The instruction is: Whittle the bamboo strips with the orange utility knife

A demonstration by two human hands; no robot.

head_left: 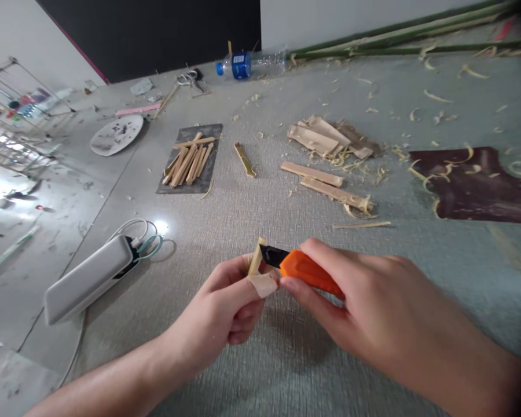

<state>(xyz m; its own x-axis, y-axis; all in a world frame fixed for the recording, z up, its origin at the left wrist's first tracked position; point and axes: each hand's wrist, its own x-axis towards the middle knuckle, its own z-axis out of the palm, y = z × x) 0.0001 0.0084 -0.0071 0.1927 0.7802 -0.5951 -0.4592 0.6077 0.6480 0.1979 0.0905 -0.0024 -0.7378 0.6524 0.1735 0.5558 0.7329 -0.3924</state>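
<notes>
In the lower middle of the head view, my left hand (230,307) pinches a small pale bamboo strip (256,259) that sticks up between thumb and fingers. A beige bandage or tape covers the thumb tip. My right hand (351,295) is wrapped round an orange utility knife (310,272). The knife's dark blade meets the strip near its upper end, and both hands are close together above the table. The strip's lower end is hidden by my left thumb.
Cut sticks lie on a dark sheet (212,168). Flat wood pieces (315,139) and curled shavings are at the back right, near a maroon sheet (486,191). A power bank (89,278) with cables lies left. A plastic bottle (264,62) and green stalks (399,43) line the back.
</notes>
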